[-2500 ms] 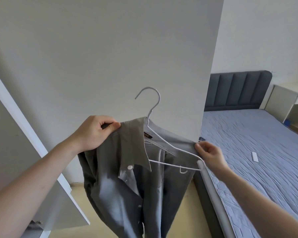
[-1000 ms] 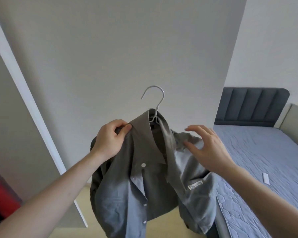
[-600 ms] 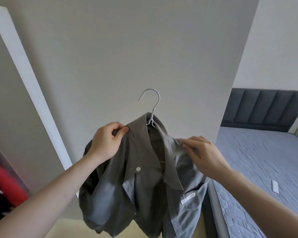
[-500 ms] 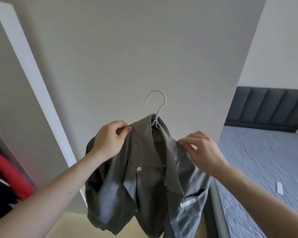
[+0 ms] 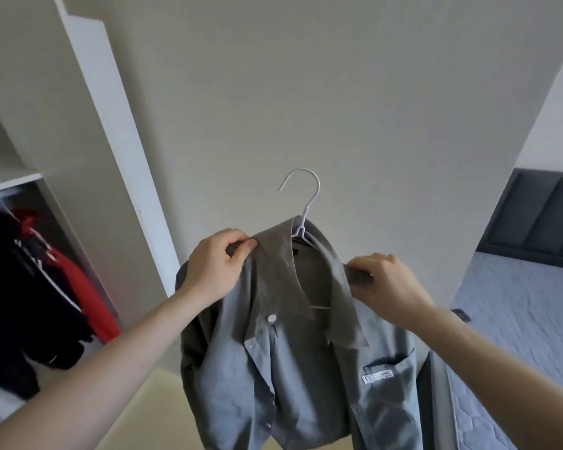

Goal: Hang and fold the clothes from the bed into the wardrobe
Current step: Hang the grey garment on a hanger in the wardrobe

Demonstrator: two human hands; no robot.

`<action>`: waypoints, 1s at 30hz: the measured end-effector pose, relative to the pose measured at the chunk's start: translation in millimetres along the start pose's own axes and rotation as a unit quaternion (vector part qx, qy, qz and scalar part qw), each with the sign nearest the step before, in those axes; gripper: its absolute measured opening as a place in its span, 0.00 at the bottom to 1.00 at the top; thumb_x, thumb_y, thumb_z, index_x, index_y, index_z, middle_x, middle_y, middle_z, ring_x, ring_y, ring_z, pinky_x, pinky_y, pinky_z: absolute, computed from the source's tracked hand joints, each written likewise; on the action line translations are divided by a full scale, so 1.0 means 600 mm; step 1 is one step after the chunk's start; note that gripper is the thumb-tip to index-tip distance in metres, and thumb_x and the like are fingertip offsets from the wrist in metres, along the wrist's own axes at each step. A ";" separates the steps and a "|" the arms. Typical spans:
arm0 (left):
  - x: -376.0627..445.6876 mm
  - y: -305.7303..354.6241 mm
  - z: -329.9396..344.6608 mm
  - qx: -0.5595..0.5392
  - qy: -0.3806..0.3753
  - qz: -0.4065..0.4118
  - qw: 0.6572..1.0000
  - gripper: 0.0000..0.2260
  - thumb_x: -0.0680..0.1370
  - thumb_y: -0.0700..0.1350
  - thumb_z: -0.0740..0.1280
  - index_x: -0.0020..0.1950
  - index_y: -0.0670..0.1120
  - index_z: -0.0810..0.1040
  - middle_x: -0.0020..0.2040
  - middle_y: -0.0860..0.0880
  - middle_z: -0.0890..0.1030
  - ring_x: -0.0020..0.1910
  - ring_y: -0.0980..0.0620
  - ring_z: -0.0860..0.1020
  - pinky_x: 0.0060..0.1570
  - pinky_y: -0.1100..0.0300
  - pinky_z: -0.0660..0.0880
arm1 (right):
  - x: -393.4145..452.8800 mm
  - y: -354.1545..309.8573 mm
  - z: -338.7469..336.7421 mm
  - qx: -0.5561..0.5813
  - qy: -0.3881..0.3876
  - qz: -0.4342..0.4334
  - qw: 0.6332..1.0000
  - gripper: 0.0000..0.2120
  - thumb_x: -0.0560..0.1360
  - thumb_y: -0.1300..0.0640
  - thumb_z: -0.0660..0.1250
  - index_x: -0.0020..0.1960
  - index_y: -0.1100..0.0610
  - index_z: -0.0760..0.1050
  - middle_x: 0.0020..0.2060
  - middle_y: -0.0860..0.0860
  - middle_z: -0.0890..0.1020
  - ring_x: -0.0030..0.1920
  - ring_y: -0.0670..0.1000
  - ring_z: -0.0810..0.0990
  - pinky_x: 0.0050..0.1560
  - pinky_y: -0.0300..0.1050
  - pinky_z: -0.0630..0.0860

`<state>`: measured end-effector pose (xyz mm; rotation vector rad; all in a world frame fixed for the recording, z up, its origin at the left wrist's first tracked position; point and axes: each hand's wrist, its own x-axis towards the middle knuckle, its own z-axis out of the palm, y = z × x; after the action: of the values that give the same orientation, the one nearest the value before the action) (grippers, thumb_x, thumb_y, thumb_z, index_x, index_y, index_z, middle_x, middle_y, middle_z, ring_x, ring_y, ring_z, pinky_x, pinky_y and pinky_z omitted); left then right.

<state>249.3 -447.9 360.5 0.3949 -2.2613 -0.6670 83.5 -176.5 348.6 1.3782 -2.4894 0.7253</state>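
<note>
The left shoulder of a grey shirt [image 5: 293,358] is gripped by the left hand [image 5: 216,266], the fingers curled over the cloth and the thumb pressed on top beside the collar. The right shoulder is pinched by the right hand [image 5: 382,280], the fingers folded down over a dark fold of fabric. The shirt is held up in the air between the two hands, draped on a white hanger [image 5: 301,206] whose hook rises clear above the collar. The front is seen unbuttoned at the top, with a white button below the collar and a small label on the chest pocket. Behind the shirt a pale wardrobe door [image 5: 273,108] is seen. To the left, the open wardrobe [image 5: 10,177] is seen with dark and red clothes [image 5: 46,287] hanging inside. To the right, a bed [image 5: 517,319] with a grey-blue cover is visible
</note>
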 end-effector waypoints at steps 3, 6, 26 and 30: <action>-0.008 0.010 0.007 0.017 -0.003 0.018 1.000 0.08 0.81 0.51 0.68 0.42 0.52 0.80 0.38 0.55 0.80 0.39 0.56 0.78 0.41 0.54 0.76 | 0.023 -0.022 0.014 0.042 -0.036 -0.011 0.998 0.16 0.70 0.44 0.69 0.33 0.52 0.68 0.28 0.48 0.73 0.33 0.53 0.70 0.35 0.47 0.61; -0.022 0.014 0.008 0.029 -0.006 0.031 0.999 0.09 0.80 0.53 0.66 0.41 0.54 0.77 0.38 0.56 0.77 0.38 0.55 0.76 0.37 0.58 0.72 | 0.047 -0.045 0.033 0.084 -0.042 -0.022 0.995 0.25 0.74 0.44 0.72 0.32 0.56 0.62 0.24 0.50 0.67 0.27 0.49 0.64 0.32 0.49 0.62; -0.138 -0.085 -0.184 0.031 -0.049 -0.160 0.985 0.19 0.75 0.48 0.76 0.30 0.54 0.70 0.27 0.57 0.66 0.28 0.59 0.64 0.31 0.64 0.61 | 0.135 -0.303 0.169 0.347 -0.159 -0.150 0.912 0.16 0.76 0.48 0.74 0.31 0.42 0.75 0.24 0.41 0.72 0.27 0.43 0.66 0.29 0.33 0.64; -0.161 -0.147 -0.268 0.029 -0.030 -0.172 0.984 0.19 0.78 0.47 0.74 0.35 0.40 0.70 0.33 0.52 0.66 0.34 0.56 0.65 0.35 0.56 0.62 | 0.152 -0.307 0.169 0.263 -0.237 -0.200 0.914 0.03 0.77 0.45 0.72 0.44 0.41 0.82 0.38 0.39 0.84 0.39 0.41 0.80 0.41 0.32 0.73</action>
<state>438.8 -531.2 351.5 0.8175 -2.2948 -0.7965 194.0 -377.2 357.1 2.4227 -2.2684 1.1220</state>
